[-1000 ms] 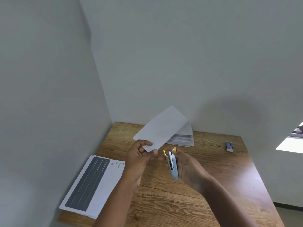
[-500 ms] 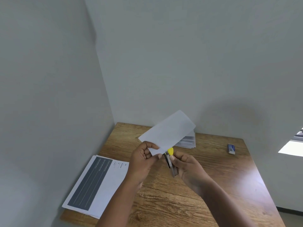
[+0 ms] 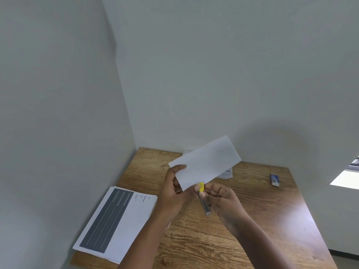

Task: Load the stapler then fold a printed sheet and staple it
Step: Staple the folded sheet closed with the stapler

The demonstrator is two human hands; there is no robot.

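My left hand (image 3: 172, 193) pinches the near left end of a folded white sheet (image 3: 206, 162), held up above the wooden table (image 3: 252, 206) and slanting up to the right. My right hand (image 3: 223, 199) grips a small metal stapler (image 3: 205, 203) with a yellow tip (image 3: 201, 186). The yellow tip touches the sheet's lower edge, close to my left thumb. Most of the stapler's body is hidden by my right fingers.
A stack of printed sheets (image 3: 118, 222) with a dark panel lies at the table's left front, overhanging the edge. Another pile of folded papers (image 3: 226, 173) sits behind the held sheet. A small staple box (image 3: 274, 179) lies at the far right. Walls close in at left and back.
The stapler swung from upright beside the sheet to its lower edge, and my right hand closed in on my left. The folded sheet rose slightly.
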